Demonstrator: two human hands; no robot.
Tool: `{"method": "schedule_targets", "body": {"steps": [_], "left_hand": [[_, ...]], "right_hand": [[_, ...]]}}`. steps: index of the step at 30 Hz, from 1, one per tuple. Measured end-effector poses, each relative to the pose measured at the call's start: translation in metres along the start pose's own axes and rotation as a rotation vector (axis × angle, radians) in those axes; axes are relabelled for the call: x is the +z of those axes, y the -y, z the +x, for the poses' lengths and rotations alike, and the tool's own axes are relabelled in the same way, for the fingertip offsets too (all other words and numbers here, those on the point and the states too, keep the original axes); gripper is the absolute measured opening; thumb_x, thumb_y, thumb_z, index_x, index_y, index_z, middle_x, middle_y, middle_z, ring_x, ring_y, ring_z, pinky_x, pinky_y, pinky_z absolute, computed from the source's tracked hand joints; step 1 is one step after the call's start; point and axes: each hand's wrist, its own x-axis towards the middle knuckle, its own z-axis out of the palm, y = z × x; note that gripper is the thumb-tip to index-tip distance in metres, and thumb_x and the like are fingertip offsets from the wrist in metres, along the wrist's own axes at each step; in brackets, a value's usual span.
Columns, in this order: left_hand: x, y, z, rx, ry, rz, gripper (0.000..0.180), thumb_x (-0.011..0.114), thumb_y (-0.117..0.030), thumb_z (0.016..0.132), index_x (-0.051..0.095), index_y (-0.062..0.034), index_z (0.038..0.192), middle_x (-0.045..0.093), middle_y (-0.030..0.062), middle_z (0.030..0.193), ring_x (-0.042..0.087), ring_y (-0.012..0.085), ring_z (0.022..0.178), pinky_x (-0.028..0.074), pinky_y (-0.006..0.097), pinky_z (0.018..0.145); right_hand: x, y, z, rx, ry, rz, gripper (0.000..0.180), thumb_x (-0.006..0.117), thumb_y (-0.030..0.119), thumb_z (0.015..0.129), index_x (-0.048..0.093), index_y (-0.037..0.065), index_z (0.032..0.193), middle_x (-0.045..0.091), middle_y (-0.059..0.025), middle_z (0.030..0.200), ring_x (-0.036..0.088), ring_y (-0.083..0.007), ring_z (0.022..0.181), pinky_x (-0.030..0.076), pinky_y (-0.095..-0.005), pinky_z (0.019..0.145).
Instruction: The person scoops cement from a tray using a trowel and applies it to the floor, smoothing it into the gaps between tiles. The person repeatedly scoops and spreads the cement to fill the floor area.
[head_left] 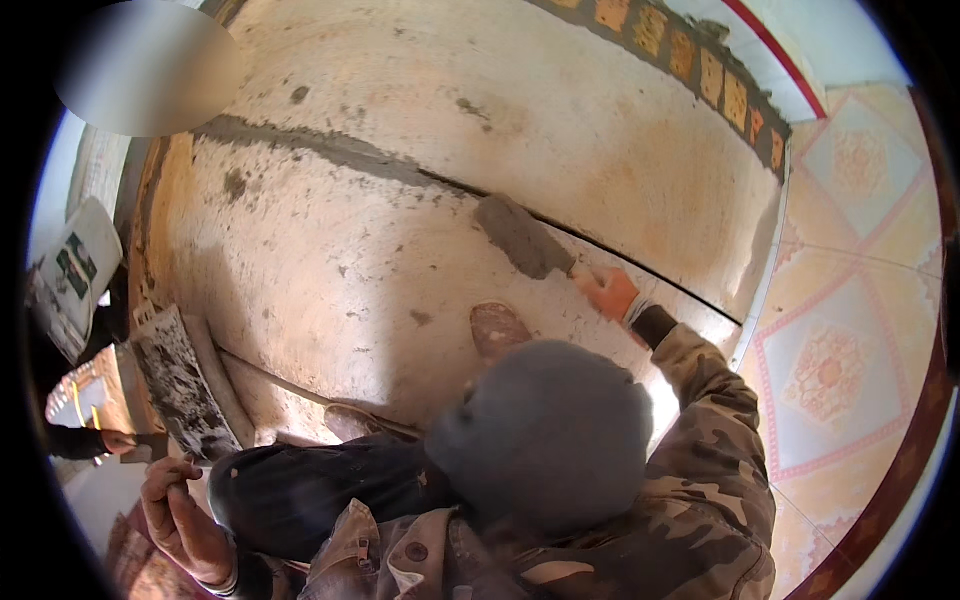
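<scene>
My right hand (607,292) is closed around the handle of a trowel (520,238). Grey mortar coats its blade, which lies over a pale panel (300,240) beside a dark open gap (640,264). Farther left, that same joint is filled with wet grey mortar (330,150). At the lower left my left hand (188,525) is lifted, palm up, fingers bent and apart, with nothing clearly held. Just beyond it a mortar-spattered trough (190,385) rests at the panel's left edge.
Another person's hand (118,441) holds a flat grey tool at the far left. Above it stands a tilted white bucket (85,265). Bricks set in mortar (680,52) line the far edge; patterned tiles (830,370) lie right. A blurred grey rounded shape (545,440) covers the near middle.
</scene>
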Motion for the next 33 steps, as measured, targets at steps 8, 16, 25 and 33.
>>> {"method": "schedule_targets", "body": {"steps": [8,16,25,33], "left_hand": [[0.083,-0.016,0.054,-0.162,0.2,0.23,0.013,0.052,-0.002,0.101,0.064,0.0037,0.104,0.063,0.0068,0.096,0.057,0.0147,0.088,0.045,0.028,0.082],[0.102,-0.009,0.061,-0.208,0.258,0.249,0.01,0.056,-0.003,0.101,0.065,0.0016,0.099,0.062,0.0042,0.092,0.055,0.0114,0.085,0.043,0.025,0.078],[0.115,-0.014,0.059,-0.207,0.287,0.292,0.009,0.057,-0.003,0.1,0.065,0.0013,0.099,0.061,0.0025,0.092,0.054,0.0094,0.082,0.042,0.023,0.074],[0.11,-0.017,0.055,-0.253,0.297,0.323,0.008,0.057,-0.001,0.099,0.065,0.002,0.1,0.061,0.0036,0.093,0.057,0.0098,0.083,0.045,0.023,0.074]], "right_hand": [[-0.089,-0.065,0.018,-0.163,-0.153,-0.255,0.042,0.072,0.043,0.093,0.07,0.002,0.1,0.066,-0.0181,0.078,0.064,-0.0305,0.071,0.051,-0.0406,0.066],[-0.088,-0.08,0.014,-0.468,-0.361,-0.485,0.03,0.075,0.032,0.092,0.072,0.009,0.111,0.074,-0.0145,0.097,0.071,-0.0359,0.085,0.057,-0.0436,0.07],[-0.081,-0.062,0.01,-0.532,-0.356,-0.507,0.024,0.072,0.03,0.095,0.068,0.011,0.11,0.072,-0.0127,0.094,0.07,-0.0343,0.081,0.057,-0.0437,0.065],[-0.068,-0.032,0.025,-0.409,-0.241,-0.541,0.022,0.069,0.027,0.097,0.067,0.009,0.11,0.071,-0.017,0.098,0.068,-0.0395,0.084,0.056,-0.0458,0.067]]}}
